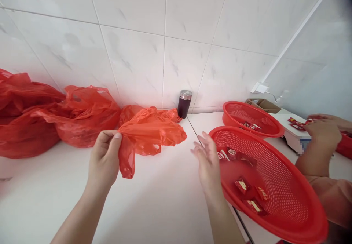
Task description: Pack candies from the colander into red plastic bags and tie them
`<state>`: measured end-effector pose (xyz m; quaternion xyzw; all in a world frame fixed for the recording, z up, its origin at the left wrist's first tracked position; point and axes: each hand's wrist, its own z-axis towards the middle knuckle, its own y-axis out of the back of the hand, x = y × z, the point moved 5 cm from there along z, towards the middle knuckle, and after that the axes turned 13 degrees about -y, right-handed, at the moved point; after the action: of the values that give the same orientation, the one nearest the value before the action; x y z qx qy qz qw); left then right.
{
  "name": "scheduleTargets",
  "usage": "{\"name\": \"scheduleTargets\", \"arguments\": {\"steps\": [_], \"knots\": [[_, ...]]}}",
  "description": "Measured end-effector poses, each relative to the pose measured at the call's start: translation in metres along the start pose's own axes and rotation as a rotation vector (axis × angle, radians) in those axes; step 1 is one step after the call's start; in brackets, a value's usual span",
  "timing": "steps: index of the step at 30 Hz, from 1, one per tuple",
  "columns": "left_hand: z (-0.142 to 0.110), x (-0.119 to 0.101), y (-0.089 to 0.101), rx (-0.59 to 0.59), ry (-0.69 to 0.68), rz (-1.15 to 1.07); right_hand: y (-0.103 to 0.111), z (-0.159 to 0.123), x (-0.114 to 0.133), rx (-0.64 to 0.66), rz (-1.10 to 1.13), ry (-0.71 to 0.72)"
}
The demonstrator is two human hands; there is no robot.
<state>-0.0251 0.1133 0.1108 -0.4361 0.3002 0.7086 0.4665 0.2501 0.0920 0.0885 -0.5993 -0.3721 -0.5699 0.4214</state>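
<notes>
Between thumb and fingers, my left hand [106, 157] pinches one end of a thin red plastic bag [154, 128], which stretches out to the right above the white table [143, 200]. A loose flap of the bag hangs below my fingertips. My right hand [207, 159] is off the bag, its fingers apart and slightly blurred, with nothing in it. It hovers by the left rim of a large red mesh basket [283, 174]. Several small red-wrapped snacks [242, 185] lie on the bottom of that basket.
Full red plastic bags [88, 119] stand along the wall at left. A dark thermos [184, 104] is behind the held bag. A second red basket [253, 117], a cardboard box [265, 105] and a white scale [294, 135] are at right, where another person's hands [324, 128] handle red packets.
</notes>
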Motion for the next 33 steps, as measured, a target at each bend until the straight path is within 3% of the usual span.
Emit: {"name": "scheduleTargets", "arguments": {"steps": [2,3,5,7,11,15,20,26,28,30,33], "knots": [[-0.005,-0.010,-0.006,0.026,-0.010,-0.007,-0.001,-0.017,0.027,-0.099,-0.098,0.251],[-0.008,-0.014,-0.012,0.075,0.001,-0.023,-0.008,-0.026,0.040,-0.074,-0.159,0.370],[-0.016,-0.021,-0.026,0.199,0.030,-0.067,-0.028,-0.040,0.054,0.092,-0.316,0.525],[-0.023,-0.026,-0.036,0.299,0.053,-0.115,-0.048,-0.045,0.052,0.240,-0.501,0.563],[-0.029,-0.029,-0.037,0.390,0.122,-0.176,-0.055,-0.035,0.026,0.288,-0.695,0.437],[-0.023,-0.027,-0.028,0.340,0.195,-0.238,-0.040,-0.034,0.022,0.296,-0.588,0.303],[-0.026,-0.030,-0.038,0.310,0.181,-0.284,-0.044,-0.058,0.030,0.336,-0.544,0.286],[-0.036,-0.038,-0.048,0.394,0.200,-0.297,-0.048,-0.059,0.013,0.236,-0.706,0.308],[-0.032,-0.037,-0.041,0.432,0.178,-0.229,-0.039,-0.053,0.012,0.293,-0.644,0.241],[-0.025,-0.030,-0.031,0.549,0.163,-0.054,-0.025,-0.044,0.014,0.325,-0.554,0.144],[-0.015,-0.013,-0.014,0.800,0.093,0.437,-0.002,-0.033,0.018,0.285,-0.466,0.072]]}}
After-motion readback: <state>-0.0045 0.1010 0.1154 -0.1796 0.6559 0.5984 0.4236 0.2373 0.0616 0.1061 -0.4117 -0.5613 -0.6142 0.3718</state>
